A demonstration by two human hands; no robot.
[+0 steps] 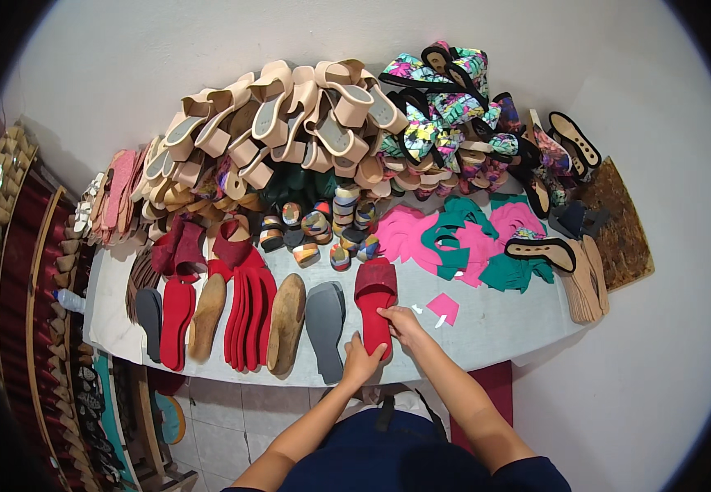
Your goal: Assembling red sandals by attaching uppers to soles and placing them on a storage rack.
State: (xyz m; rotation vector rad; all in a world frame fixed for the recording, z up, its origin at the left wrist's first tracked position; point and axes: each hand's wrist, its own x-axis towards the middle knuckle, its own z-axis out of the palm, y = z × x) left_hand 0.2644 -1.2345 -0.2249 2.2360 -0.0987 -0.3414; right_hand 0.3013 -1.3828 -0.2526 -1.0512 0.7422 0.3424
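Observation:
A red open-toe sandal (374,287) lies toe away from me near the table's front edge, with a dark red strap over its front. My left hand (360,362) grips its heel end from the left. Around the right edge, at mid-sole, the thumb and fingers of my right hand (405,325) are closed. Left of the sandal are grey sole pieces (324,316) and a wooden shoe last (287,324). Several red insoles (249,320) stand in a row beyond that last. The undersides of both hands' fingers are partly hidden.
Beige heeled sandals (269,107) and multicoloured patterned sandals (446,107) are heaped at the back. Pink and green cut pieces (462,238) spread over the table (487,328) at right. Striped heel blocks (316,225) sit mid-table. A shelf of lasts (11,180) stands left.

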